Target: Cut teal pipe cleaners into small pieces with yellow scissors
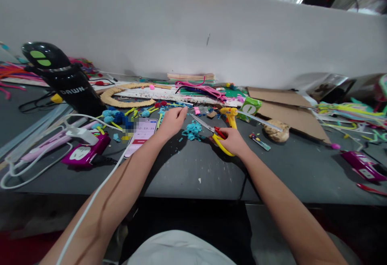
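Note:
My right hand (231, 140) is closed on scissors (217, 131) with yellow and red handles, and their blades point up and left over the grey table (193, 180). Just below the blades lies a small pile of light blue clippings (193, 130). To the left of the pile, my left hand (175, 119) is closed with the fingers curled in; what it holds, if anything, is hidden. A phone (141, 134) showing a timer lies beside my left forearm. The yellow glue gun (230, 115) stands behind my right hand.
A black bottle (66, 81) and a purple power strip (86, 150) with white cables are on the left. Cardboard (293, 119), a green packet (250, 107) and a round pale lump (276, 130) lie to the right. Pipe cleaners lie along the back.

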A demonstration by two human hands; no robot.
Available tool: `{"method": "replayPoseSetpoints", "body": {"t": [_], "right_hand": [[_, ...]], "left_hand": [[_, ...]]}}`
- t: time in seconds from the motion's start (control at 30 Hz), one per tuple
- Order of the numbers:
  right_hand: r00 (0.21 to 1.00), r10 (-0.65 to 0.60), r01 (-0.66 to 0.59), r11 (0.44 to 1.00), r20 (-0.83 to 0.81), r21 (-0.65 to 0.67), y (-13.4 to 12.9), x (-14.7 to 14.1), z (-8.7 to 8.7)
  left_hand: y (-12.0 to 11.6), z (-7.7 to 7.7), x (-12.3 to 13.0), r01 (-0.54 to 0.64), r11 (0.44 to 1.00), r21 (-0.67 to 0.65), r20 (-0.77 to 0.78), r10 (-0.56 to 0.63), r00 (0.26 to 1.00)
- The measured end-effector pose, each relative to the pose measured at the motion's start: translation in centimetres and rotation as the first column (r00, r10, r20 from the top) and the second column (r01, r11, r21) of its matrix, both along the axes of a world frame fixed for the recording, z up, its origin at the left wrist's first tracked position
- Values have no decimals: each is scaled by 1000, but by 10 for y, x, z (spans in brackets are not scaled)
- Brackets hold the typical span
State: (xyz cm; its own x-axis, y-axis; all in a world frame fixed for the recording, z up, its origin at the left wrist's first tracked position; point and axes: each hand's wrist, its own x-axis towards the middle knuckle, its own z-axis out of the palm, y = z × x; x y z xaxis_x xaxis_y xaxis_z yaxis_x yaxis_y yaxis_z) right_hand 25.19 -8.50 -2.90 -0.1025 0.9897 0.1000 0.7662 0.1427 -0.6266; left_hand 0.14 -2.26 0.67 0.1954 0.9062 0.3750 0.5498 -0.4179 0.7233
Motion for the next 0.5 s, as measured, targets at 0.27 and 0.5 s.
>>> {"method": "replayPoseSetpoints", "body": {"t": [0.27,0.5], "right_hand": [[998,1,-2,1000,59,20,0,-1,4],[1000,-8,7,1000,11,18,2,0,0]], "left_hand": [[1,-1,0,-7,1000,-3,1,7,1000],[1,-1,1,-8,1000,-4,3,8,1000]]}}
